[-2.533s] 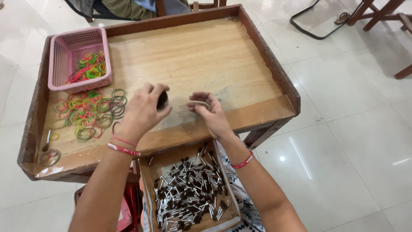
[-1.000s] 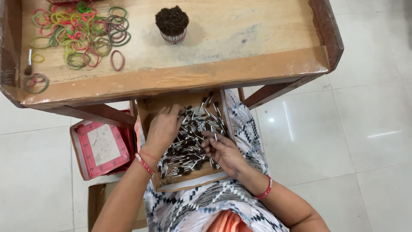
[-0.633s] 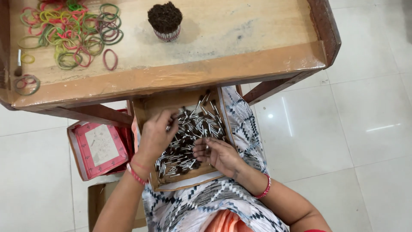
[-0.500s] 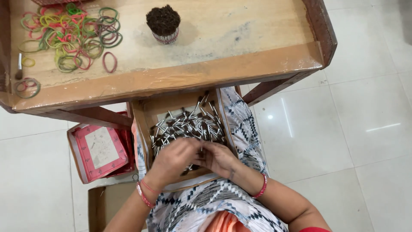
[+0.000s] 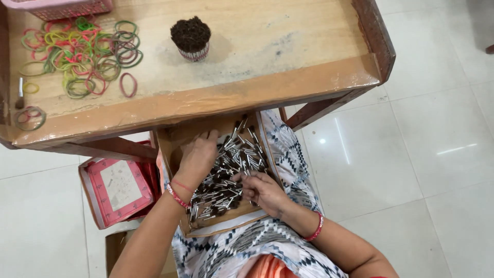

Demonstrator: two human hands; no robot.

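A: While the person leans over the lap, where do the two hands sit?

B: Both are down in the cardboard box (image 5: pixel 172 146) that rests on the lap below the front edge of the worktop (image 5: pixel 267 90). The left hand (image 5: pixel 197 157) lies palm down on the heap of small silver sticks (image 5: pixel 231 164) at the box's left side, its fingers spread flat and clamped on nothing that shows.

A: And the right hand?

B: The right hand (image 5: pixel 263 189) is at the lower right of the heap, its fingers curled together among the sticks. Whether they pinch any cannot be told from this view.

A: What stands on the worktop?

B: A bundle of the same sticks (image 5: pixel 191 37) stands upright near the middle, dark tips up, with a band round its base. It is well apart from both hands.

A: What is near the bundle?

B: To its left lies a loose scatter of rubber bands (image 5: pixel 82 51) in green, red, yellow and dark tones, flat on the wood. At the far left corner the rim of a pink basket (image 5: pixel 56 6) just shows.

A: Anything on the floor?

B: A flat pink box (image 5: pixel 118 188) lies on the white tiles just left of the person's knee, partly under the worktop, with a brown carton (image 5: pixel 116 249) below it
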